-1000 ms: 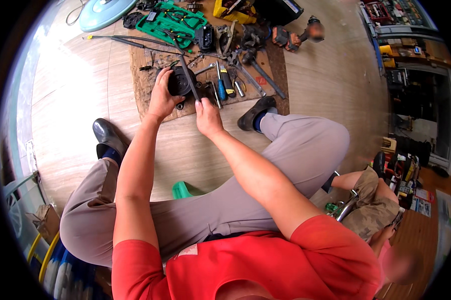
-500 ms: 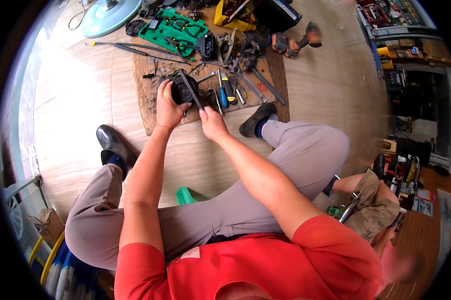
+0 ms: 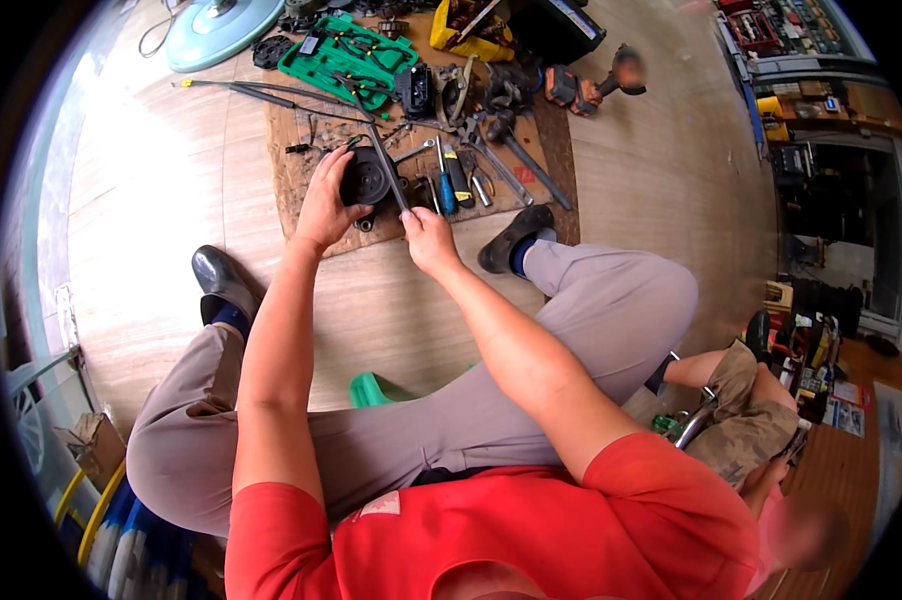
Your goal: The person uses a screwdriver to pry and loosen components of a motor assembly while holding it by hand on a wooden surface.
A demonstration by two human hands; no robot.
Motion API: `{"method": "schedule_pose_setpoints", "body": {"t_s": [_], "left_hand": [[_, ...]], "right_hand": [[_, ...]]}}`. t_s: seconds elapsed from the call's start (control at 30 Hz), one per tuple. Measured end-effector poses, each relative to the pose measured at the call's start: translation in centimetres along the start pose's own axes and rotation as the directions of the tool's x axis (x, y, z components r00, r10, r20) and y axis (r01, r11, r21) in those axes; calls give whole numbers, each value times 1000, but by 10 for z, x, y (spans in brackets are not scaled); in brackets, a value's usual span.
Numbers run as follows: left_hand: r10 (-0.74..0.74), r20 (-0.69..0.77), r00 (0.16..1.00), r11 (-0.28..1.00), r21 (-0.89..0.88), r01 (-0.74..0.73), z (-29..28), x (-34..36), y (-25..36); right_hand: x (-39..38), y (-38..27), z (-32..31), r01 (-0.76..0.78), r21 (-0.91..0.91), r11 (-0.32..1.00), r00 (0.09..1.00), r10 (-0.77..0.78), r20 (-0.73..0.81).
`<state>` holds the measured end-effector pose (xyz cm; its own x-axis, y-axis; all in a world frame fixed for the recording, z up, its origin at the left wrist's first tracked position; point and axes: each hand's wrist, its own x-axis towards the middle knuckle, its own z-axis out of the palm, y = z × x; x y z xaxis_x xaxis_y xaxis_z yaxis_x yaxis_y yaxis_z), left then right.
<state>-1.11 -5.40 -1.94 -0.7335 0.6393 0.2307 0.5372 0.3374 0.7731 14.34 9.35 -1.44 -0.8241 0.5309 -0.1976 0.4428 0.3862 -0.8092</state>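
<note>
A black round grooved wheel (image 3: 365,180), like a pulley, stands over the brown board (image 3: 316,225) with its face towards me. Curled round its left side, my left hand (image 3: 326,205) grips it with the fingers on top and the thumb below. My right hand (image 3: 431,240) is closed round the near end of a long flat grey metal bar (image 3: 387,168). That bar slants up and away along the wheel's right edge; whether it touches the wheel I cannot tell. Just right of the bar lie a wrench (image 3: 414,151) and a blue-handled screwdriver (image 3: 445,192).
Beyond the wheel are a green tool case (image 3: 311,68), a yellow container (image 3: 446,38) and dark machine parts. A hammer (image 3: 531,165) and a cordless power tool (image 3: 576,92) lie to the right. My shoes flank the board; another person (image 3: 741,410) sits at lower right.
The bar has slid forward along the wheel's right side and stands steeper. My left hand has shifted slightly left and nearer, and the wheel's face has turned a little.
</note>
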Motion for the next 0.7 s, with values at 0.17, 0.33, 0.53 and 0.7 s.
{"method": "schedule_pose_setpoints", "body": {"t_s": [0.17,0.33,0.53,0.7], "left_hand": [[-154,-227,962,970,148,191,23,-18,25],[-89,-119,989,996,-7,89,14,-10,13],[-29,-31,999,1000,5,29,6,-3,5],[-3,-105,995,997,70,11,7,-7,5]], "right_hand": [[-1,-16,-5,48,-63,997,996,-52,-70],[-7,-16,-5,141,-151,978,985,-154,-80],[-10,-15,2,154,-186,970,980,-174,-94],[-9,-16,4,154,-161,975,975,-177,-135]]}}
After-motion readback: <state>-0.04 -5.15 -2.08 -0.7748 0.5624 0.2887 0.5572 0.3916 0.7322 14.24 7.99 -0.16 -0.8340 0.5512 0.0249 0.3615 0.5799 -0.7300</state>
